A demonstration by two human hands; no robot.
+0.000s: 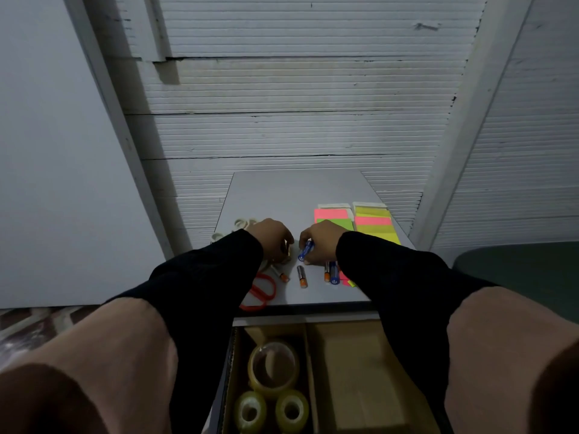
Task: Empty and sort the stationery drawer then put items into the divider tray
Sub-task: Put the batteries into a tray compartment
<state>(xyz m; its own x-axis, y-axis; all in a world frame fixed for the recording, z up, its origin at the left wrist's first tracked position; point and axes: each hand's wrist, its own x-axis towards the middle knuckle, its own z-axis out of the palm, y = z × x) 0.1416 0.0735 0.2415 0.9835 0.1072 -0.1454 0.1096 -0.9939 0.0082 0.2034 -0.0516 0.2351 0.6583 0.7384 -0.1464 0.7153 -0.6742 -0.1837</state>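
Now right hand [319,242] pinches blue battery [305,249] mid-table [282,189].

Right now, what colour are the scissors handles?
Red-orange; the scissors handles show best in the head view, beside the left sleeve.

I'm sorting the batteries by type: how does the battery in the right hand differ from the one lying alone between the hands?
The blue battery is pinched in the right hand's fingers, tilted off the tabletop; the grey battery lies flat, untouched. The first is blue all over; the second is grey with an orange end. Both are slim cylinders of similar size.
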